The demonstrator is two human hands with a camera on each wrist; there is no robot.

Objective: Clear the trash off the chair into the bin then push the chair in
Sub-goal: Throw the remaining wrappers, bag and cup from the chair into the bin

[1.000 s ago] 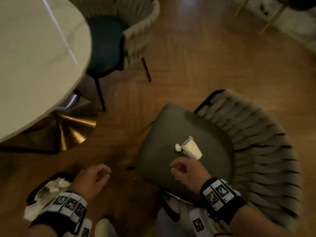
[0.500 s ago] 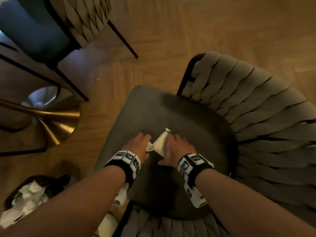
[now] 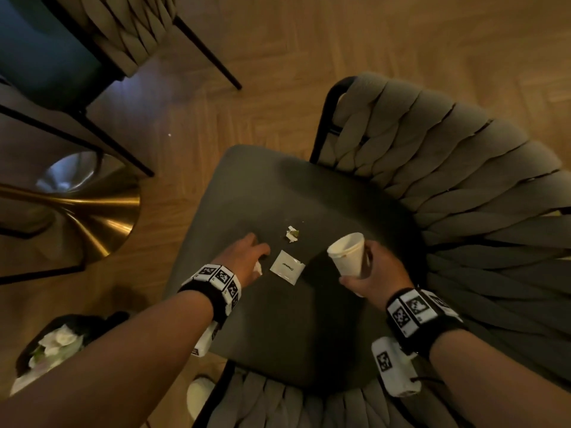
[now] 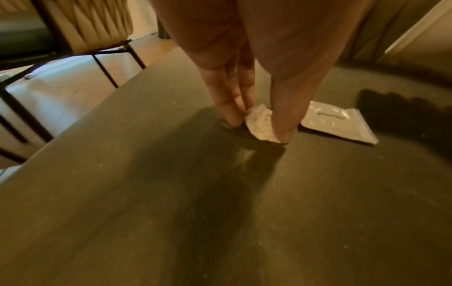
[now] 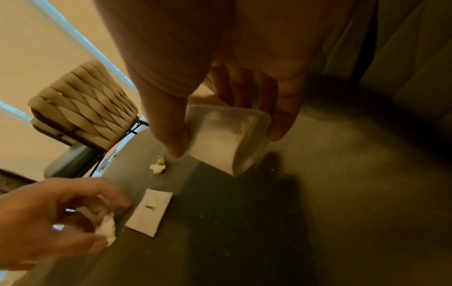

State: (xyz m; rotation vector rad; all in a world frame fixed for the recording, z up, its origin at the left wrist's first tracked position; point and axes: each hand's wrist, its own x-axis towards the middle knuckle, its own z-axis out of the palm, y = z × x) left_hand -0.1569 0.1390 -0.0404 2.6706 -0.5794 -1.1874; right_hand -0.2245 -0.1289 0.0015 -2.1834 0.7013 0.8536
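The chair (image 3: pixel 309 319) has a dark seat and a woven grey back. My right hand (image 3: pixel 366 268) grips a white paper cup (image 3: pixel 347 254), lifted off the seat and tilted; the right wrist view shows the cup (image 5: pixel 225 139) between thumb and fingers. My left hand (image 3: pixel 247 257) pinches a small crumpled white wad (image 4: pixel 260 124) against the seat, also seen as the wad (image 5: pixel 106 229). A flat white sachet (image 3: pixel 287 267) lies between my hands. A small crumpled scrap (image 3: pixel 291 234) lies beyond it. The bin (image 3: pixel 55 341), dark with white trash inside, stands on the floor at lower left.
A gold table base (image 3: pixel 71 217) stands on the wooden floor to the left of the chair. A second woven chair with a teal seat (image 3: pixel 102 35) is at upper left. A white shoe (image 3: pixel 199 396) shows by the chair's near edge.
The cup lay on the seat; my right hand now holds it raised. My left hand came from the bin side onto the seat and pinched the wad. The sachet and scrap are now uncovered.
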